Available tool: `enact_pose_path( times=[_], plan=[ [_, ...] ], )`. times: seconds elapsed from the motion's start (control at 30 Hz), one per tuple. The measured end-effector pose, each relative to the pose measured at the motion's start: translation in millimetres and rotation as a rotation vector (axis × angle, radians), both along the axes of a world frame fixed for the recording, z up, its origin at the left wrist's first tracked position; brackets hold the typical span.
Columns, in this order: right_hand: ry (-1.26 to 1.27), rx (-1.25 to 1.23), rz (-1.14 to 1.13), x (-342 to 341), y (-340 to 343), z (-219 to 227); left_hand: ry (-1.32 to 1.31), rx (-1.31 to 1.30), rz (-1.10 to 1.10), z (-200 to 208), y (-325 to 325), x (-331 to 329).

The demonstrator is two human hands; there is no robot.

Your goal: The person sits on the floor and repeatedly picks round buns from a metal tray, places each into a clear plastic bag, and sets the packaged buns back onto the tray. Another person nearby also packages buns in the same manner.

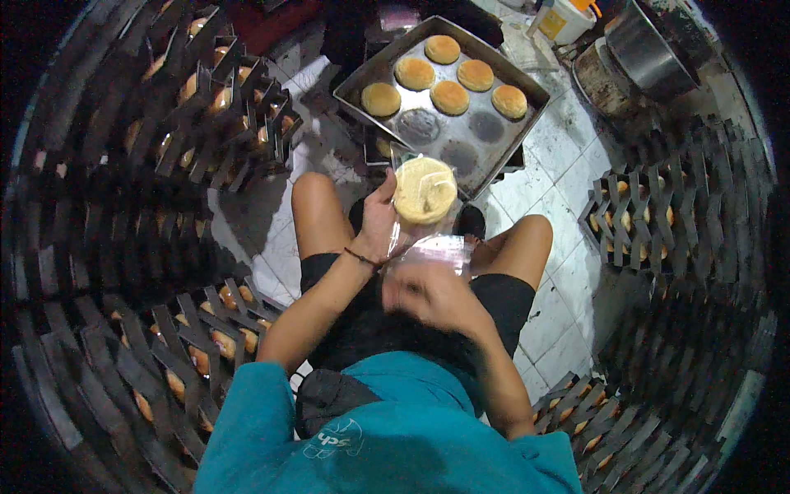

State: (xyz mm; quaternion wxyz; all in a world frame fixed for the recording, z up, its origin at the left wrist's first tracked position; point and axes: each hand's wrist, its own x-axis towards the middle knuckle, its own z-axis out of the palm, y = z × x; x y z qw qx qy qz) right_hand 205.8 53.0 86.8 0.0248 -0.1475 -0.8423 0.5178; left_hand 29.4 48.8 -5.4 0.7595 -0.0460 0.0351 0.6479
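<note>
Down on the white-tiled floor, a person sits with knees apart and a metal baking tray set right in front, within easy reach. Five round golden buns sit toward the tray's far edge, and the near part shows dark round marks where others seem to have come off. The left hand is closed around a bun in a clear plastic bag, held up over the tray's near corner, probably so the bag hangs open and steady. The right hand is lower, blurred, touching more clear plastic just below the bagged bun; can't tell if it's actually gripping it or just brushing against it. So the hands are close together but not touching. Dark plastic crates with buns inside ring the person on the left, the right and near the lower edge. At the far right corner stands a metal pot, with a white bucket beside it.
</note>
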Motion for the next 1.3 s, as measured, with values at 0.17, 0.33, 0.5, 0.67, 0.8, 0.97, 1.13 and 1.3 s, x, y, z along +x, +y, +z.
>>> enact_pose_path(
  times=[0.17, 0.33, 0.5, 0.67, 0.8, 0.97, 1.13, 1.3],
  plan=[
    [0.052, -0.339, -0.468, 77, 8, 8, -0.125, -0.002, -0.043, 43, -14, 23],
    [0.278, -0.469, -0.929, 123, 31, -35, 0.338, -0.256, -0.580, 56, -44, 72],
    [0.279, -0.344, -1.103, 141, 27, -63, 1.330, 0.148, -0.205, 29, 7, 106],
    [0.562, -0.459, -1.313, 171, 34, -71, 1.458, 0.214, -0.091, 26, 50, 142],
    [0.278, -0.090, -1.421, 174, 31, -79, 1.771, 0.398, 0.119, 32, 49, 156],
    [0.161, 0.010, -1.452, 168, 35, -58, 1.936, 0.323, 0.200, 36, 45, 158],
    [0.185, 0.266, -1.275, 174, 41, -9, 1.857, 0.361, 0.359, 51, 49, 158],
    [0.222, 0.596, -1.233, 170, 44, -21, 2.044, 0.217, 0.318, 55, 57, 144]
  ],
)
